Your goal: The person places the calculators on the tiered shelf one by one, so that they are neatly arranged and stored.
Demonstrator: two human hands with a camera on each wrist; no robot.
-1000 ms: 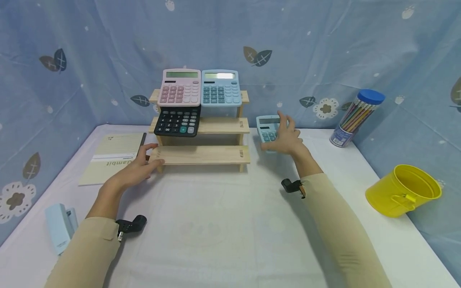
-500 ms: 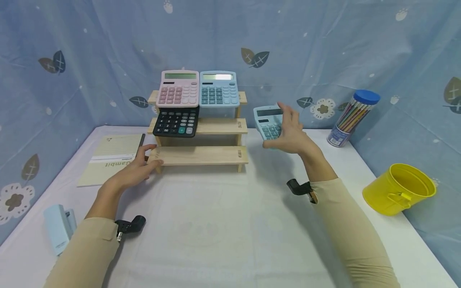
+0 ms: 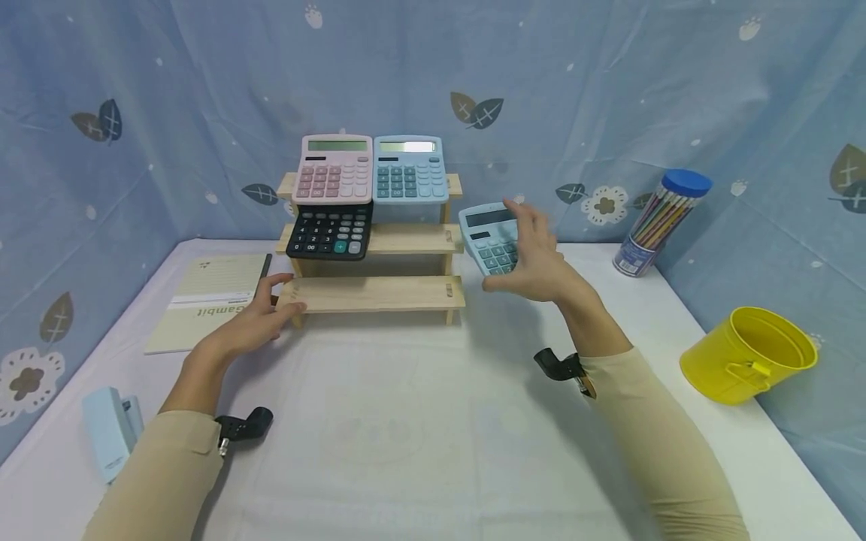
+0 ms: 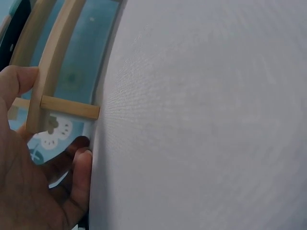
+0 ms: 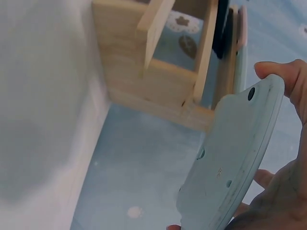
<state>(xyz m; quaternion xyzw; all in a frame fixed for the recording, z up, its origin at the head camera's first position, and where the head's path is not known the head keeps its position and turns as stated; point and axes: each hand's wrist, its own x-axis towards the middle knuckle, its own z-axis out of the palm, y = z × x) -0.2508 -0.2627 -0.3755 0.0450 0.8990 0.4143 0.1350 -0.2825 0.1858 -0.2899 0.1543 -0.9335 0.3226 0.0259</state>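
In the head view my right hand (image 3: 537,259) grips a light blue calculator (image 3: 490,240) by its edges, lifted off the table beside the wooden rack. The right wrist view shows that calculator's back (image 5: 230,153), the thumb at one end. My left hand (image 3: 253,315) pinches the left end of the lowest shelf of the three-tier wooden rack (image 3: 372,294); in the left wrist view the thumb (image 4: 21,79) lies on that shelf's end. A pink calculator (image 3: 336,170) and another light blue calculator (image 3: 409,170) lean on the top tier. On the middle tier, at left, sits a black calculator (image 3: 329,232).
A notepad (image 3: 203,308) lies left of the rack, partly behind the left hand. Near the left sleeve is a light blue stapler-like object (image 3: 110,432). At right stand a blue-lidded tub of pencils (image 3: 659,225) and a tilted yellow bucket (image 3: 747,357). Patterned blue cloth (image 3: 575,90) backs the table.
My right hand has lifted the light blue calculator from the table and brought it left, close to the rack's right side. The left hand keeps its hold on the lowest shelf.
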